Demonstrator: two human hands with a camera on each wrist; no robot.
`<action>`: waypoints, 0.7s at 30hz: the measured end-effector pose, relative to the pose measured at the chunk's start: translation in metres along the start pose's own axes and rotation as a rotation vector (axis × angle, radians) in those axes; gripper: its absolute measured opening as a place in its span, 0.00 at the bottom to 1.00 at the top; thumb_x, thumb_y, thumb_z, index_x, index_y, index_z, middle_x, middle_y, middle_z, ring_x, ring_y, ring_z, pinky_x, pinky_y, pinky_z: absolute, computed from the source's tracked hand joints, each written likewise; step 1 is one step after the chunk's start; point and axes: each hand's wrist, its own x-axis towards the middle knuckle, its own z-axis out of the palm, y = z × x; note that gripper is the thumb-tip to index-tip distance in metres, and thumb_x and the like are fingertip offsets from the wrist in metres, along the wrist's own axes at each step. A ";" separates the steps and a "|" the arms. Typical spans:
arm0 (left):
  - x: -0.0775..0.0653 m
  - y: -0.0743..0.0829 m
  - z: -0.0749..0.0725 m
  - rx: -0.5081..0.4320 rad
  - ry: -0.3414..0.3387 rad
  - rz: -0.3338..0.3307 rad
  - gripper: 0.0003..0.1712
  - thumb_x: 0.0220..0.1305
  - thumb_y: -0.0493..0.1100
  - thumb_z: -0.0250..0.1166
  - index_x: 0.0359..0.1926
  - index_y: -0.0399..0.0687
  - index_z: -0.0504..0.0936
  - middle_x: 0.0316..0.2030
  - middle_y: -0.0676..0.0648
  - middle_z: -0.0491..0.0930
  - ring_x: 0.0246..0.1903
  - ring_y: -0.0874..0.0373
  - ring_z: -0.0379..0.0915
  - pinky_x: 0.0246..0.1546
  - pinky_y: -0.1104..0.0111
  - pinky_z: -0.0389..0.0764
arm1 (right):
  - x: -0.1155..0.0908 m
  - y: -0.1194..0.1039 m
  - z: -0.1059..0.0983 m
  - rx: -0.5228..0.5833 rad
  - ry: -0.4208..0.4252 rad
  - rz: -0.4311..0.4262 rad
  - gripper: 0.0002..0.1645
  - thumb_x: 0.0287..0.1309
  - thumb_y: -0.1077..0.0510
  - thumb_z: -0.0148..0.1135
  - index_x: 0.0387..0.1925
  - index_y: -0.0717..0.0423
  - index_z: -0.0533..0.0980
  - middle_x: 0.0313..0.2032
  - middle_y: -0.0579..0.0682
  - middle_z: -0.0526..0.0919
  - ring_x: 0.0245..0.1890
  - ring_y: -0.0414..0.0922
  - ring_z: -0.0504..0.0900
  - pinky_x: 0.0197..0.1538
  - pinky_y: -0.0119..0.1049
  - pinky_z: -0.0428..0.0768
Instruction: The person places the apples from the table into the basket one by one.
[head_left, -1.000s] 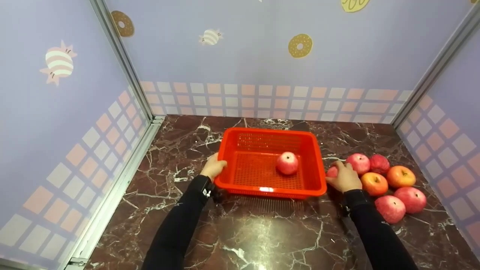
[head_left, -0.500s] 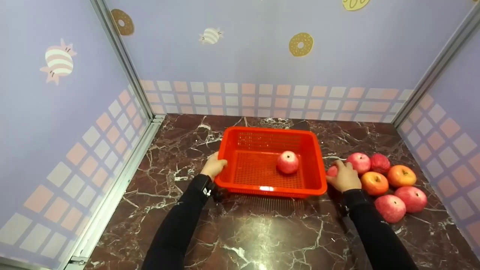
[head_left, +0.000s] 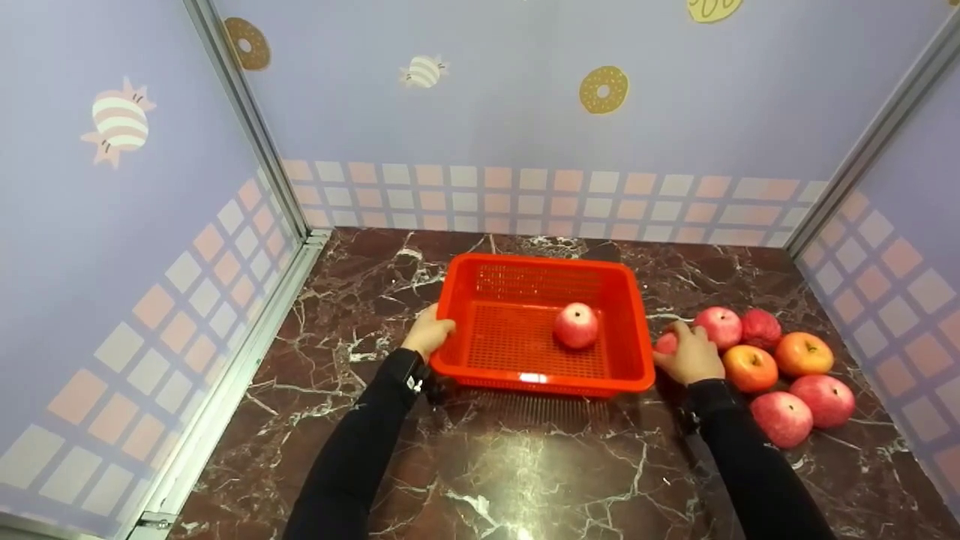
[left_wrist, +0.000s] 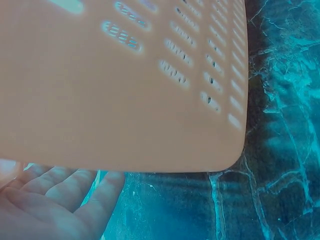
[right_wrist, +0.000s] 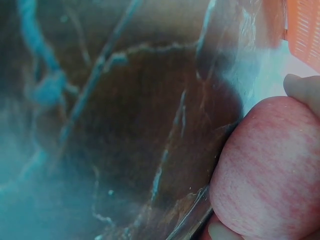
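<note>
A red plastic basket (head_left: pixel 540 382) with slotted walls stands mid-table, holding one pink apple (head_left: pixel 576 327). My left hand (head_left: pixel 428 334) grips its left rim, thumb over the edge; in the left wrist view the fingers (left_wrist: pixel 102 197) reach under the basket (left_wrist: pixel 125 115). Right of the basket, my right hand (head_left: pixel 688 355) holds another pink apple (head_left: pixel 664 343), mostly hidden under the hand in the head view. The right wrist view shows that apple (right_wrist: pixel 270 170) large, with a thumb and a fingertip at its sides.
Right of my right hand lie several more fruits: pink apples (head_left: pixel 781 418), a dark red one (head_left: pixel 760 328) and orange-yellow ones (head_left: pixel 803 353). The dark marbled table (head_left: pixel 480 480) is bounded by a patterned back wall (head_left: pixel 510 112) and side walls.
</note>
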 end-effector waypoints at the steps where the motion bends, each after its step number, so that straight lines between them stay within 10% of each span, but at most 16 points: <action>1: 0.000 0.000 0.000 0.004 -0.001 0.002 0.37 0.52 0.25 0.51 0.67 0.30 0.69 0.60 0.27 0.75 0.57 0.32 0.76 0.52 0.49 0.82 | 0.000 0.000 -0.001 -0.002 -0.002 0.001 0.38 0.50 0.45 0.72 0.58 0.61 0.73 0.51 0.77 0.73 0.44 0.80 0.78 0.48 0.69 0.78; 21: 0.003 -0.002 0.000 0.007 0.019 -0.028 0.37 0.51 0.25 0.51 0.67 0.31 0.69 0.58 0.30 0.77 0.52 0.40 0.77 0.48 0.54 0.81 | 0.001 -0.001 -0.008 -0.013 -0.003 -0.015 0.39 0.51 0.45 0.73 0.58 0.65 0.73 0.50 0.78 0.74 0.45 0.78 0.79 0.51 0.69 0.77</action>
